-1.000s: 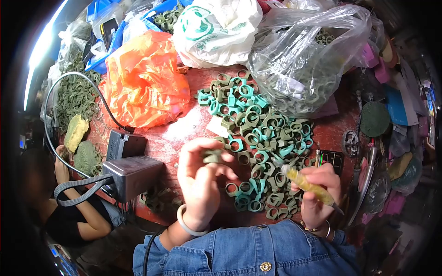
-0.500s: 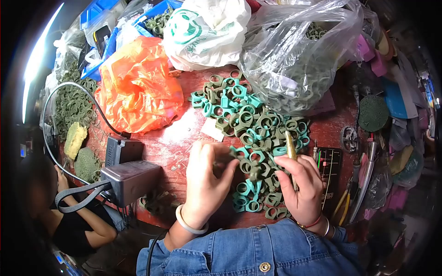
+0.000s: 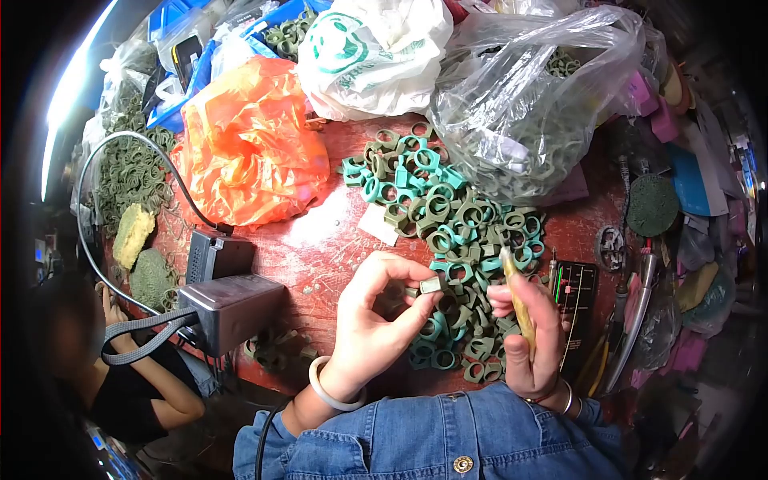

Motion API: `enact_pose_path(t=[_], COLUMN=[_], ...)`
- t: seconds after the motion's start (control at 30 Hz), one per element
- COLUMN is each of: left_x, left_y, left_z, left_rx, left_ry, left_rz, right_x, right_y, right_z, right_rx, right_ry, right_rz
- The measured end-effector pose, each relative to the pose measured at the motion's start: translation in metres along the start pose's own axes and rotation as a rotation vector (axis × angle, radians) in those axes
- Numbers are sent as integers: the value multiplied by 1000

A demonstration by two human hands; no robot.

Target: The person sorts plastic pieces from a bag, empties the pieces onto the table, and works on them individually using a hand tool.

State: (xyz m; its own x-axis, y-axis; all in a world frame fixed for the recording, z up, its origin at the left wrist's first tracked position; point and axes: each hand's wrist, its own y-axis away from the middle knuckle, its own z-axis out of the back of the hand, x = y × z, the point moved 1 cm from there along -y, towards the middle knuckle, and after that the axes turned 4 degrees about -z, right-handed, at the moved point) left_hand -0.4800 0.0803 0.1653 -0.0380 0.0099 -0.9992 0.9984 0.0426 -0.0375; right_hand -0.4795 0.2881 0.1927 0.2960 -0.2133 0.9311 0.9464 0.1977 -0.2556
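Observation:
My left hand pinches an olive-green ring between thumb and index finger, its flat squared top turned upward. My right hand is closed around a slim yellowish tapered tool, with the narrow end pointing up and away from me. What material the tool is made of I cannot tell. Beneath and beyond both hands spreads a heap of olive and turquoise rings on the red worktable. The tool and the held ring are apart.
An orange bag, a white bag and a clear bag of rings line the back. Black boxes with a cable stand left, near another person's arm. At right lie a black ruled plate and hand tools.
My left hand has lifted a ring above the heap and turned it. The right hand has rolled, palm now more visible, with the tool still in it. The view has shifted slightly.

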Motion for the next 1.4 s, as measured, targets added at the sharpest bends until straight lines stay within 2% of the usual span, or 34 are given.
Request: enact_pose_path(t=[0.1, 0.23, 0.37, 0.43, 0.5, 0.67, 0.8, 0.87, 0.9, 0.97, 1.17, 1.27, 1.4], left_x=[-1, 1, -2, -9, -10, -13, -18, -18, -18, -18, -18, -10, -10], left_y=[1, 2, 2, 3, 2, 3, 1, 1, 1, 1, 0, 2, 2], left_z=[-2, -3, -2, -3, -2, -4, -1, 2, 1, -2, -6, -6, -9], left_rx=[32, 70, 80, 106, 157, 279, 297, 315, 316, 228, 317, 359, 321], left_ry=[108, 115, 37, 181, 196, 260, 373, 460, 460, 548, 672, 594, 610], left_rz=[3, -47, -88, 88, 98, 179, 248, 375, 375, 453, 431, 362, 369], right_x=[-1, 3, 1, 2, 7, 0, -1, 2, 4, 5, -1, 1, 3], right_y=[0, -4, -1, -4, -6, -3, -4, -5, -7, -7, -4, -5, -5], right_z=[11, 15, 5, 5, 3, 0, 1, 1, 1, 0, 1, 1, 0], right_rx=[50, 44, 35, 61, 84, 90, 88, 91, 105, 118, 126, 132, 154], right_ry=[252, 150, 151, 237, 358, 356, 357, 351, 362, 374, 397, 396, 398], right_rz=[205, 278, 135, 111, 74, 148, 125, 111, 98, 84, 103, 100, 85])
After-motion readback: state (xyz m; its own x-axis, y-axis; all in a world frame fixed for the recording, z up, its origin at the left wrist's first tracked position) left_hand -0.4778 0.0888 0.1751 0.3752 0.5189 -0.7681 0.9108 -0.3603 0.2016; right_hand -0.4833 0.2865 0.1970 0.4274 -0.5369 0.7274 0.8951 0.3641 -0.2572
